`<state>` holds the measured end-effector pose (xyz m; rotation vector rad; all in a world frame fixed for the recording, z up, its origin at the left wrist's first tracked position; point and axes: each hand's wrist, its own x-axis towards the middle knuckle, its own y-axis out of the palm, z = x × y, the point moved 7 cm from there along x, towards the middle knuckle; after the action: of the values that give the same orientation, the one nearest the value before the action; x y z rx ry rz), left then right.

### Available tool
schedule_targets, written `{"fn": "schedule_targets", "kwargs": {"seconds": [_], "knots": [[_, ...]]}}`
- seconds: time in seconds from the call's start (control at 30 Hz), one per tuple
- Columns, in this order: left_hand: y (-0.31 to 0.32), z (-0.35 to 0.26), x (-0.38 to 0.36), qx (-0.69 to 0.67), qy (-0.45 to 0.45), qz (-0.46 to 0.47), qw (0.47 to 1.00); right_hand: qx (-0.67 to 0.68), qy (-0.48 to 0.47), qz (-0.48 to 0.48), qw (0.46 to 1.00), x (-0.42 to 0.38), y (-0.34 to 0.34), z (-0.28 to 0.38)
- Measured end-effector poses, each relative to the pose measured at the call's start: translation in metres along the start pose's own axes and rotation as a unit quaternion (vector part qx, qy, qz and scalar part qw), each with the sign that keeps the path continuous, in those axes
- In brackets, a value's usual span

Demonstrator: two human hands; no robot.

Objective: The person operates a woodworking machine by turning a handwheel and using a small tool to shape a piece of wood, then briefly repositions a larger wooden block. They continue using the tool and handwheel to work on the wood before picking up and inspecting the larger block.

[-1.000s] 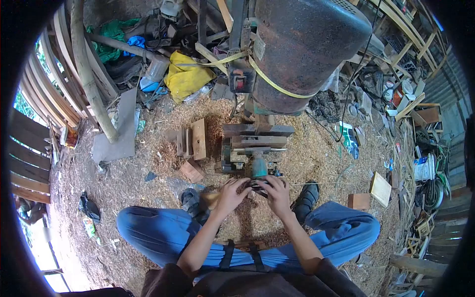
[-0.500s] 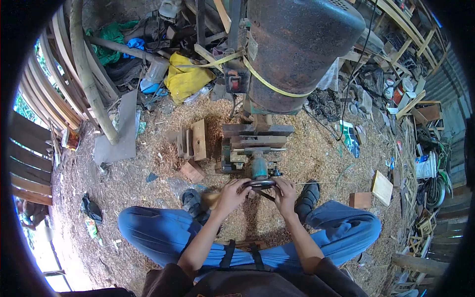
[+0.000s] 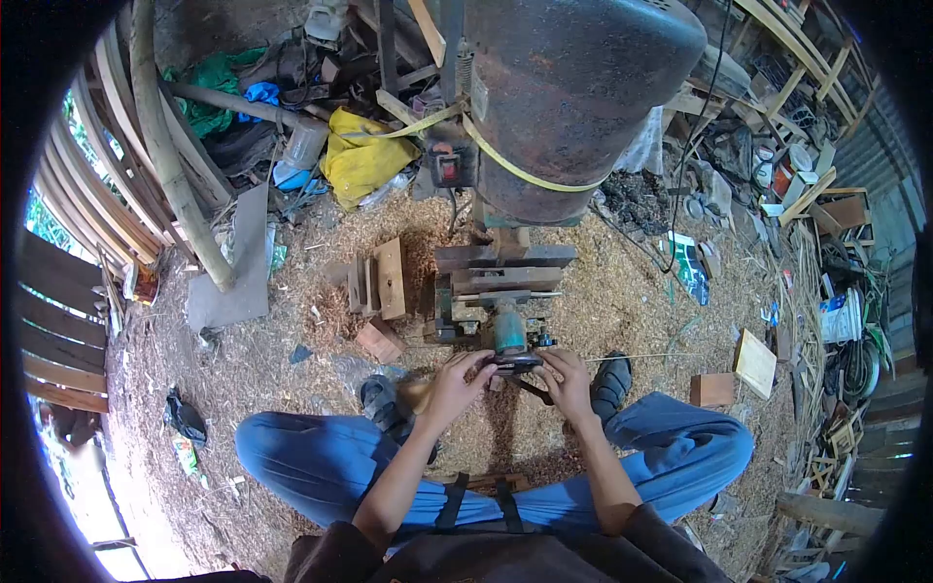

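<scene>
A dark round piece [image 3: 515,362] sits at the near end of a green spindle housing [image 3: 508,328], part of a metal machine [image 3: 505,280] on the floor. My left hand [image 3: 454,386] grips its left edge, thumb and fingers pressed together. On the right edge, my right hand [image 3: 568,380] holds the same piece with bent fingers. A dark strip hangs below the piece, beside my right fingers. Behind the machine stands a large rusty drum [image 3: 573,107] with a yellow strap round it.
Wooden blocks [image 3: 391,279] lie left of the machine, and more blocks [image 3: 712,390] lie at the right. A red switch box [image 3: 450,167] hangs by the drum. A bamboo pole [image 3: 175,165] leans at the left. Wood shavings cover the floor.
The view has shifted slightly. The round piece now appears flatter and more edge-on between my hands, which stay on its two sides; my right fingers have shifted a little.
</scene>
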<state>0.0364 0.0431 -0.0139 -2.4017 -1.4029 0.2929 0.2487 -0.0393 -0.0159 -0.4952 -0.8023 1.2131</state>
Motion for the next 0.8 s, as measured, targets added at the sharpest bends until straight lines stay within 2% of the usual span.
{"fn": "schedule_targets", "kwargs": {"seconds": [0.07, 0.17, 0.23, 0.3, 0.37, 0.43, 0.5, 0.67, 0.73, 0.8], "knots": [[0.002, 0.006, 0.004, -0.043, -0.019, -0.002, 0.999, 0.038, 0.03, -0.025, 0.998, 0.009, -0.018, -0.004], [-0.004, 0.004, 0.012, -0.022, 0.019, -0.039, 0.999, 0.111, 0.089, -0.047, 0.989, 0.032, -0.028, -0.025], [-0.013, 0.006, 0.021, 0.026, 0.006, -0.107, 0.994, 0.018, 0.127, -0.043, 0.991, 0.054, -0.032, -0.033], [-0.009, 0.03, 0.04, 0.027, -0.013, -0.091, 0.995, -0.002, 0.135, -0.041, 0.99, 0.071, -0.022, -0.045], [-0.016, 0.045, 0.054, 0.068, 0.02, -0.177, 0.982, -0.015, 0.104, -0.068, 0.992, 0.088, -0.007, -0.058], [-0.018, 0.048, 0.071, 0.057, 0.008, -0.158, 0.986, 0.007, 0.095, -0.055, 0.994, 0.1, 0.009, -0.071], [-0.005, 0.057, 0.086, -0.082, -0.042, -0.116, 0.989, 0.099, 0.066, -0.055, 0.991, 0.111, 0.024, -0.08], [0.016, 0.1, 0.1, -0.11, -0.041, -0.153, 0.981, 0.111, 0.068, -0.058, 0.99, 0.123, 0.026, -0.089], [0.016, 0.091, 0.104, -0.124, -0.049, -0.146, 0.98, 0.109, 0.094, -0.018, 0.989, 0.125, 0.042, -0.12], [0.014, 0.068, 0.102, -0.139, -0.062, -0.141, 0.978, 0.11, 0.117, -0.019, 0.987, 0.122, 0.031, -0.133]]}}
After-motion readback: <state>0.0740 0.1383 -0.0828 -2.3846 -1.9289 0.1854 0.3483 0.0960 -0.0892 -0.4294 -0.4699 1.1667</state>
